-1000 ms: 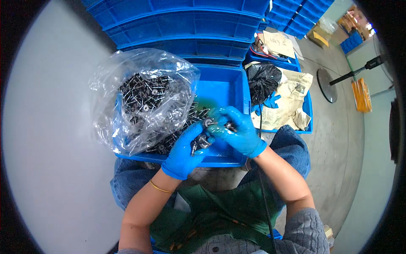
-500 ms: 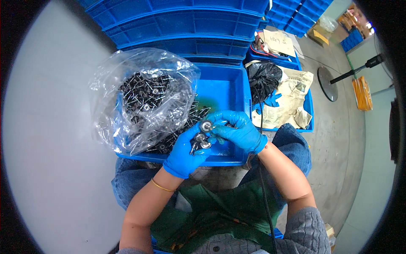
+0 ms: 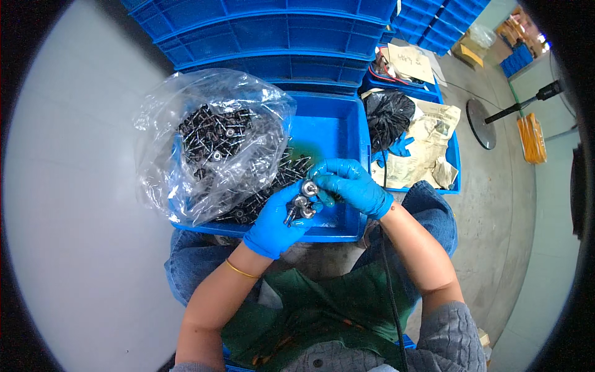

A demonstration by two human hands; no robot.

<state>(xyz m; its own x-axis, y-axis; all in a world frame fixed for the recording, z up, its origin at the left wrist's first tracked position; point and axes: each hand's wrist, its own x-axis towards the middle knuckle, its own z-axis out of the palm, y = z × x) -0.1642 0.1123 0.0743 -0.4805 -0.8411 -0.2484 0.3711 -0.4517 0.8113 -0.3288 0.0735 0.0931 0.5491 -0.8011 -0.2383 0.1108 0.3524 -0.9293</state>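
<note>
Several round-headed metal pins (image 3: 301, 202) with dark shanks lie in my gloved left hand (image 3: 276, 217), its fingers curled around them above the front of a blue tray (image 3: 331, 237). My gloved right hand (image 3: 353, 186) comes in from the right, its thumb and fingers pinched at the rim of the topmost pin (image 3: 310, 188). What lies behind those fingertips is hidden. Left of my hands, many similar dark pins (image 3: 245, 208) are heaped loose in the tray. A clear plastic bag (image 3: 248, 93) full of more such pins rests over the tray's left part.
Blue crates (image 3: 266, 34) are stacked behind the tray. To the right, a blue bin (image 3: 455, 161) holds brown paper (image 3: 434, 133), a black plastic bag (image 3: 389, 115) and a blue glove (image 3: 401, 146). A black cable (image 3: 390, 279) hangs down by my right arm. A round-based stand (image 3: 481, 124) is farther right.
Both hands have shifted slightly right with the pins. The right fingertips have moved from the middle of the topmost pin to its side, and its round face shows more fully.
</note>
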